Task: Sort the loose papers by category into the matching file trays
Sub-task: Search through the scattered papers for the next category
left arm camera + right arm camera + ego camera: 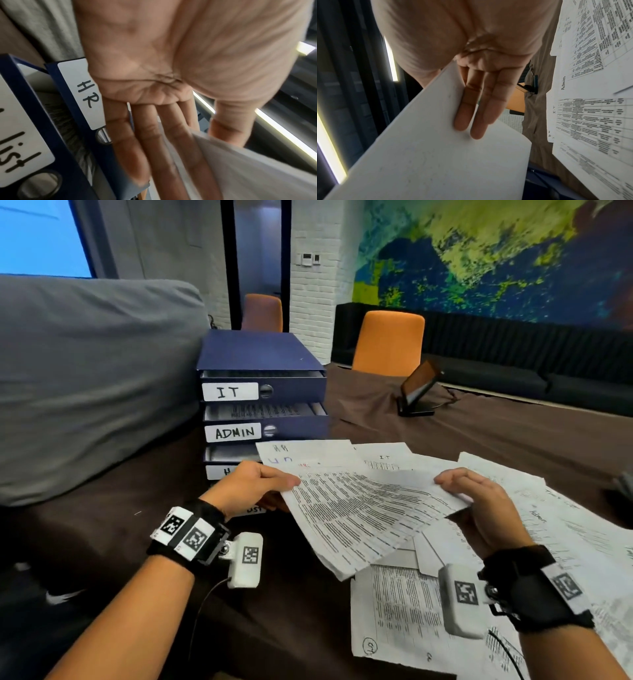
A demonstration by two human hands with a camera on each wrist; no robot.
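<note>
A stack of blue file trays (291, 392) stands at the table's back left, labelled IT (229, 391), ADMIN (234, 433) and HR (85, 94); the lowest label reads "list" (17, 148). The ADMIN tray holds printed paper. Just in front of the stack I hold one printed sheet (363, 515) in the air with both hands. My left hand (274, 486) pinches its left edge, thumb on top and straight fingers (154, 155) beneath. My right hand (452, 484) pinches its right edge, fingers (471, 108) flat against the sheet's blank underside (436, 155).
Several loose printed papers (411, 604) lie spread over the brown tablecloth at the right, some marked Admin (563, 82) and IT. A tablet on a stand (418, 392) sits farther back. Orange chairs (388, 344) stand behind the table. A big grey cushion (85, 378) fills the left.
</note>
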